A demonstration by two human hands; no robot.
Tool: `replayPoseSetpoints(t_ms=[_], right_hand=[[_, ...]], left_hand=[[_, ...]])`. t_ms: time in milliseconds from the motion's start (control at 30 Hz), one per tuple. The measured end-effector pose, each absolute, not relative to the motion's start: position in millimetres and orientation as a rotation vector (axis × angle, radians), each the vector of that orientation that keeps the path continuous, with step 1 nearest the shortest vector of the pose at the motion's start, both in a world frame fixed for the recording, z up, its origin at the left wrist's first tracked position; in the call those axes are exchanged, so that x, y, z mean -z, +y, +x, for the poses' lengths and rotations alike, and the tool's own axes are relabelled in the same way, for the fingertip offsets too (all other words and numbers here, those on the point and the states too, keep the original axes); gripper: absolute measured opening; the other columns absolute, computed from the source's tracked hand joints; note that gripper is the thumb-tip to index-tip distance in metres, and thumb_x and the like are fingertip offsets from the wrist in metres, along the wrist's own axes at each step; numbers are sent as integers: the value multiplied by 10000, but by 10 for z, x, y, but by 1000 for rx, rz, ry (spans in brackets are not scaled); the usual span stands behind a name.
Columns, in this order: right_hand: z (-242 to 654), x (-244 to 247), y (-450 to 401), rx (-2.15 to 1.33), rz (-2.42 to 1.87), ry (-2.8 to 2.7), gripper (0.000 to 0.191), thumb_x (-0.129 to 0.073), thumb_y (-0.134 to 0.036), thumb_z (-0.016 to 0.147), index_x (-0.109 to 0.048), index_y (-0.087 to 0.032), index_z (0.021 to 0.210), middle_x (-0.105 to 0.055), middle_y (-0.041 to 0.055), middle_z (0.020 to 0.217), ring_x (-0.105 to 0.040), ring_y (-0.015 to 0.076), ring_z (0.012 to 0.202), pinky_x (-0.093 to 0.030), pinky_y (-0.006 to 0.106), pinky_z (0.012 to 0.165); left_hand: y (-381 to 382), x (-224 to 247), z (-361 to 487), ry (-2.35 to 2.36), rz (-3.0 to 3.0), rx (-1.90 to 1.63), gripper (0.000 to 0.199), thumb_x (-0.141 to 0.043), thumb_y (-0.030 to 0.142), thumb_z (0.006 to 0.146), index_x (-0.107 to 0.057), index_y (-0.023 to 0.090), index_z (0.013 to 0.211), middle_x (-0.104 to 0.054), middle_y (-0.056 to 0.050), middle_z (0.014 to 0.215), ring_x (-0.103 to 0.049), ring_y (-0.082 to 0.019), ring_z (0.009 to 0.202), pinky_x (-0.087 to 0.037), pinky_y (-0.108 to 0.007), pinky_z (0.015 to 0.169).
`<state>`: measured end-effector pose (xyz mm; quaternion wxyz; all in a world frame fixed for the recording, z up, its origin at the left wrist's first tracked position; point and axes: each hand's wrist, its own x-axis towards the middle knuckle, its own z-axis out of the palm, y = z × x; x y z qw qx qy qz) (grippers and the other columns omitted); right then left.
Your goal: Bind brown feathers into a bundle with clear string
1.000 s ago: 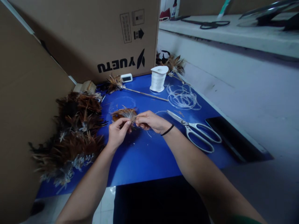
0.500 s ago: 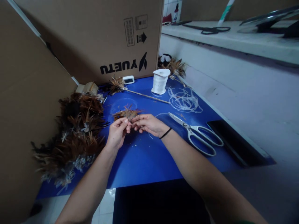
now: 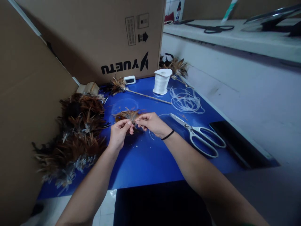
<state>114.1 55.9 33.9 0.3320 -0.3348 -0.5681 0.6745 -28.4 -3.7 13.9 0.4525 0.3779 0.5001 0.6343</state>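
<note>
My left hand (image 3: 120, 133) pinches the base of a small bunch of brown feathers (image 3: 128, 115) between thumb and fingers. Its feather tips fan away from me, over the blue table (image 3: 143, 163). Close against it on the right, my right hand (image 3: 150, 123) is closed, thumb and index finger pressed together at the same base. A thin clear strip (image 3: 151, 135) hangs below the right hand; whether the fingers grip it is too small to tell. More feathers lie under and behind the bunch, partly hidden by my hands.
Silver scissors (image 3: 198, 133) lie right of my right hand, near a black flat object (image 3: 235, 144). Beyond are tangled clear strips (image 3: 187, 100), a white spool (image 3: 161, 82), a feather-tipped stick (image 3: 150, 97) and a small white device (image 3: 129, 80). Feather bundles (image 3: 80, 135) pile up at left beside cardboard (image 3: 94, 34).
The fingers of my right hand have drawn together into a pinch at the bunch's base. The feathers in my left hand now lean lower and more to the left.
</note>
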Motion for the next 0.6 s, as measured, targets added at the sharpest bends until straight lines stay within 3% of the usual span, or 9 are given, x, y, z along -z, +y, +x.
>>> replayPoseSetpoints(t_ms=[267, 600], right_hand=[[1136, -339, 580, -1722, -881, -1513, 44, -613, -141, 677, -622, -118, 714, -552, -33, 534, -436, 40, 430, -335, 171, 399], [1138, -326, 569, -1727, -864, -1520, 51, -608, -170, 695, -605, -122, 679, -532, -41, 520, -429, 35, 421, -323, 172, 399]], left_hand=[[-52, -130, -279, 1253, 925, -1520, 293, -773, 297, 605, -696, 115, 821, -669, -44, 660, -579, -94, 487, -507, -230, 489], [-59, -126, -292, 1271, 984, -1403, 260, -753, 314, 630, -705, 106, 778, -666, -46, 663, -584, -100, 500, -515, -241, 514]])
